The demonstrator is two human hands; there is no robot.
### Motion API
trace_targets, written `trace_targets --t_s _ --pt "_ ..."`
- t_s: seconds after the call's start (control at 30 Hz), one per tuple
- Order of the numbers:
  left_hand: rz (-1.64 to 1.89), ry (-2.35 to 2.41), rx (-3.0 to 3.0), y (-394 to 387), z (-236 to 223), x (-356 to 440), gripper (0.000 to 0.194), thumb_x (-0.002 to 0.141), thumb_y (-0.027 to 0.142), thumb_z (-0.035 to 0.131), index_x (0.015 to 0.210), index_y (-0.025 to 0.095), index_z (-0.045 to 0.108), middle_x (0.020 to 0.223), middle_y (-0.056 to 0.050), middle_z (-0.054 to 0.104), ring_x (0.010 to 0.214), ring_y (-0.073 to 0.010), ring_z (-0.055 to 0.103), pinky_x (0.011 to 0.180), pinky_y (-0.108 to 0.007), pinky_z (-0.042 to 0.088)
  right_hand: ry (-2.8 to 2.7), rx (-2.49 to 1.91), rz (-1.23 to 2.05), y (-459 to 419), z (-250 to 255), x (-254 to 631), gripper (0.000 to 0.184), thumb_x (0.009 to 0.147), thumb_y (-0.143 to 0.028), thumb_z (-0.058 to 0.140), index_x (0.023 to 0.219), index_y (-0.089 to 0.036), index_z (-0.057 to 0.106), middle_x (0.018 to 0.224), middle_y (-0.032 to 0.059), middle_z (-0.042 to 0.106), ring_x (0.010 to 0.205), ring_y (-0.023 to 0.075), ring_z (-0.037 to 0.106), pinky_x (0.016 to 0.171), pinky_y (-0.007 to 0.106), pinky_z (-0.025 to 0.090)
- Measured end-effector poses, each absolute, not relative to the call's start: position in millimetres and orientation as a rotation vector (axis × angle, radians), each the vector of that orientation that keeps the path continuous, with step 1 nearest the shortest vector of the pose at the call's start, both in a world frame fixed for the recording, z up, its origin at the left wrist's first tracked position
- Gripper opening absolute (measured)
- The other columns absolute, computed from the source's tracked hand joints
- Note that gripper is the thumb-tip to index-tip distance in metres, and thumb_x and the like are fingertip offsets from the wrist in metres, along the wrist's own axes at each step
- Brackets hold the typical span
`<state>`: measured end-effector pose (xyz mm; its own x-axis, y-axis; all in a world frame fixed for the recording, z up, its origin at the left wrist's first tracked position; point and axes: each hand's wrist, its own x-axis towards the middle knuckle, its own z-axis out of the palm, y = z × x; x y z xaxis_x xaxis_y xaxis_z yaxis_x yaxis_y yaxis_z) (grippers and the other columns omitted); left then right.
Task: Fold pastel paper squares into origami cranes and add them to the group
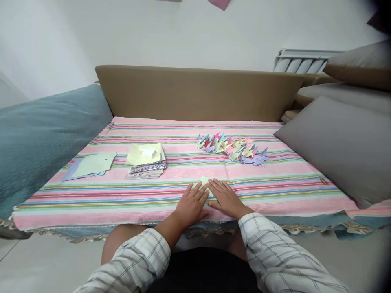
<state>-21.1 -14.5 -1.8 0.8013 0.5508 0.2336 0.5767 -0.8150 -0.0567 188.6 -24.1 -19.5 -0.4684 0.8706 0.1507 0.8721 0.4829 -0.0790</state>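
Observation:
A small pale green sheet of paper (204, 179) lies on the striped cloth close in front of me, partly covered by my fingers. My left hand (191, 203) rests flat over its left side, fingers stretched out. From the right, my right hand (225, 198) lies flat on the paper's other side, its fingers also extended. Most of the paper's outline is hidden beneath both hands. Beyond them, to the right, stand several folded paper cranes (232, 147) in many colours, set in slanting rows.
Left of my hands is a stack of coloured paper squares (146, 167) with a small white block (149, 153) on top. Farther left lie loose green and purple sheets (96, 164). A grey cushion (330, 146) borders the right side; a brown backrest (198, 93) stands behind.

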Motion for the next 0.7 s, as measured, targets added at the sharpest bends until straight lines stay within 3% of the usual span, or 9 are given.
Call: trace_targets --t_s 0.27,0.43,0.57,0.7 --pt "-0.398 -1.031 -2.885 -15.5 -20.2 -28.1 0.063 0.083 0.053 0.049 0.135 0.019 0.041 0.143 -0.010 0.040 0.133 -0.0271 0.032 0.109 -0.045 0.024 -2.622 -1.494 0.030 -22.4 -15.9 192.0 0.077 0.086 -0.066 0.028 0.145 -0.017 0.020 0.150 0.0102 0.023 0.139 0.0263 0.017 0.110 0.049 0.018" --pt "-0.534 -1.108 -2.859 -16.0 -19.1 -32.8 0.059 0.081 0.048 0.054 0.129 0.015 0.048 0.137 -0.013 0.047 0.127 -0.0286 0.041 0.104 -0.045 0.033 -2.625 -1.501 0.103 -21.5 -8.1 192.5 0.073 0.087 -0.063 0.030 0.145 -0.019 0.021 0.150 0.0104 0.025 0.138 0.0254 0.019 0.109 0.048 0.020" --pt "-0.669 -1.156 -2.861 -6.6 -11.4 -34.4 0.043 0.082 0.038 0.057 0.117 0.014 0.059 0.124 -0.014 0.059 0.114 -0.0273 0.053 0.098 -0.043 0.041 -2.592 -1.511 0.125 -17.7 0.8 190.7 0.071 0.085 -0.061 0.040 0.142 -0.019 0.030 0.147 0.0098 0.032 0.135 0.0263 0.027 0.107 0.047 0.025" --pt "-0.704 -1.140 -2.972 12.1 1.2 -36.0 0.024 0.083 0.029 0.057 0.104 0.020 0.065 0.107 -0.008 0.068 0.100 -0.0227 0.061 0.088 -0.038 0.046 -2.564 -1.484 0.074 -13.1 7.8 188.2 0.065 0.080 -0.057 0.053 0.134 -0.021 0.044 0.139 0.0085 0.045 0.127 0.0269 0.038 0.102 0.043 0.031"
